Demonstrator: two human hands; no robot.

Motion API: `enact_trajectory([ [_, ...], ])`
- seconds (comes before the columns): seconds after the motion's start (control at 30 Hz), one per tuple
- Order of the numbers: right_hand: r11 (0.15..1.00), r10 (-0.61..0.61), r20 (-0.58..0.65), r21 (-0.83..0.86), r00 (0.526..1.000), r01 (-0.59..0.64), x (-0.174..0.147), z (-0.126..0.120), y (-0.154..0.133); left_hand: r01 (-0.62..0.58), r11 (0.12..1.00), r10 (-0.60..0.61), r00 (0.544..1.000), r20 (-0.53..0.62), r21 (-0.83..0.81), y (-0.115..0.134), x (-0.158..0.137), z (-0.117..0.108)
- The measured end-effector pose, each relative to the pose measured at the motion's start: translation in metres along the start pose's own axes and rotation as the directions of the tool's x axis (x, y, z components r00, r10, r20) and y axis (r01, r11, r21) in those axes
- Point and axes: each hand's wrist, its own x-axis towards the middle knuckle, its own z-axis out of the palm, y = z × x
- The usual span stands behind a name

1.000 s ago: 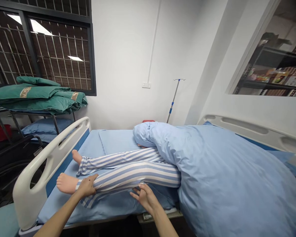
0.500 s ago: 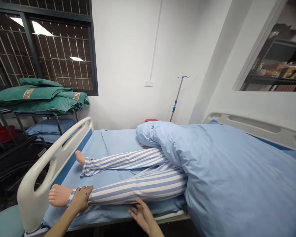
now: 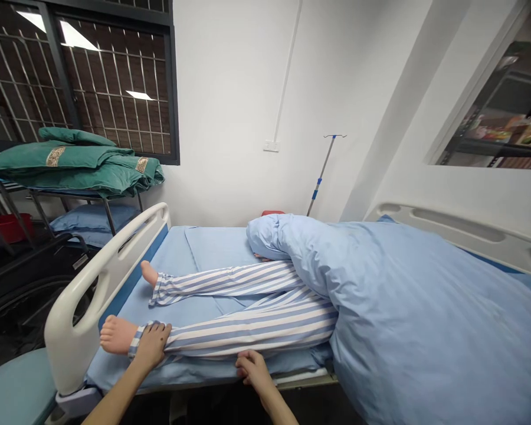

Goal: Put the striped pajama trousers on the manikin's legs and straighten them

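Note:
My left hand [image 3: 153, 347] is wrapped over the lower leg of a manikin, just above its bare near foot [image 3: 118, 334]. The striped trousers [image 3: 248, 333] in blue and white cover both legs, which lie stretched out on the bed. Beside the near knee, at the mattress edge, my right hand [image 3: 252, 367] has its fingers loosely bent, and I see nothing held in it. Its fingertips are close to the trouser leg; whether they touch it I cannot tell. A light blue quilt [image 3: 402, 301] hides the manikin's upper body. The far foot [image 3: 149, 273] is bare too.
The bed's white footboard [image 3: 77, 295] rises at the left and its headboard [image 3: 442, 221] at the right. A wheelchair [image 3: 30, 289] stands beyond the footboard. Green folded bedding [image 3: 75, 162] lies under the window. A drip pole [image 3: 322, 174] stands by the wall.
My view has shifted slightly. My left hand stays on the lower leg. The right hand's fingers have curled in more, and it remains beside the knee.

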Motion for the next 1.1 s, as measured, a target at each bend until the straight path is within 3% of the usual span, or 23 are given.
enact_trajectory([
  [0.07, 0.950, -0.255, 0.000, -0.187, 0.967, 0.250, -0.001, 0.000, -0.016, 0.020, 1.000, -0.020, 1.000, -0.023, -0.011, 0.002, -0.002, 0.002],
  [0.13, 0.811, -0.487, 0.024, -0.360, 0.873, 0.462, -0.001, -0.002, -0.034, 0.037, 0.999, -0.038, 0.998, -0.042, -0.015, 0.005, -0.004, 0.005],
  [0.17, 0.733, -0.559, 0.049, -0.437, 0.828, 0.521, 0.000, -0.003, -0.041, 0.045, 0.999, -0.046, 0.998, -0.049, -0.015, 0.006, -0.004, 0.006],
  [0.23, 0.616, -0.618, 0.094, -0.559, 0.781, 0.555, 0.003, -0.005, -0.050, 0.057, 0.998, -0.057, 0.996, -0.062, -0.010, 0.009, -0.005, 0.008],
  [0.43, 0.447, -0.660, 0.177, -0.689, 0.730, 0.570, 0.016, -0.005, -0.049, 0.065, 0.998, -0.067, 0.994, -0.088, -0.027, 0.012, -0.007, 0.011],
  [0.57, 0.372, -0.695, 0.162, -0.752, 0.701, 0.544, 0.020, -0.001, -0.048, 0.050, 0.999, -0.051, 0.994, -0.094, -0.020, 0.012, -0.007, 0.011],
  [0.67, 0.339, -0.688, 0.153, -0.797, 0.710, 0.500, 0.023, 0.004, -0.052, 0.068, 0.998, -0.068, 0.995, -0.075, -0.002, 0.014, -0.006, 0.008],
  [0.87, 0.398, -0.641, 0.108, -0.799, 0.760, 0.450, 0.024, 0.010, -0.075, 0.116, 0.993, -0.116, 0.992, 0.050, 0.006, 0.023, -0.005, -0.006],
  [1.1, 0.279, -0.583, 0.227, -0.845, 0.780, 0.455, 0.023, 0.004, -0.082, 0.125, 0.992, -0.124, 0.988, 0.090, -0.005, 0.023, -0.007, -0.011],
])
